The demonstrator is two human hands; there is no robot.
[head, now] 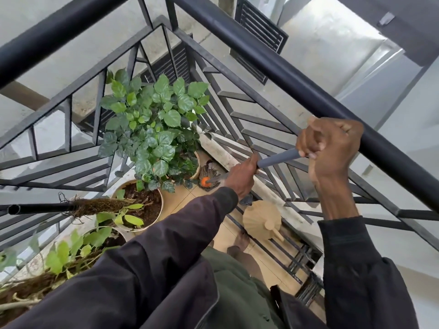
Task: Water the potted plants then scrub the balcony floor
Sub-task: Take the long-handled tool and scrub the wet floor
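— So, what sits closest, at the right of the frame?

— The right hand (332,148), out of a dark sleeve (356,269). Its fingers are curled tight into a fist round the top end of the grey mop handle (278,159), with no gap showing between them.

— And the other one?

— The left hand (242,178) is lower and nearer the centre. It grips the same handle further down, where the grey sleeve gives way to bare metal. Its fingers wrap under the shaft, so their tips are hidden.

— Where does the handle end?

— It slants down and left to an orange socket (204,181). That carries the mop head (210,169), whose strands lie on the tan balcony floor (180,203), right against the base of the leafy potted plant (154,124).

— Anything else on the tiles?

— A beige watering can (260,218) stands just below the left hand, beside the bottom rail. A bare foot (240,242) is near it, towards the lower centre.

— More plants?

— A white pot (162,205) of dark soil is left of centre. A pale-leaved plant (71,252) fills the lower left. A black pole (42,208) crosses above that one.

— And beyond?

— The black railing (285,74) encloses the corner, with grey walls and louvred vents (261,24) far below, in the upper part of the frame.
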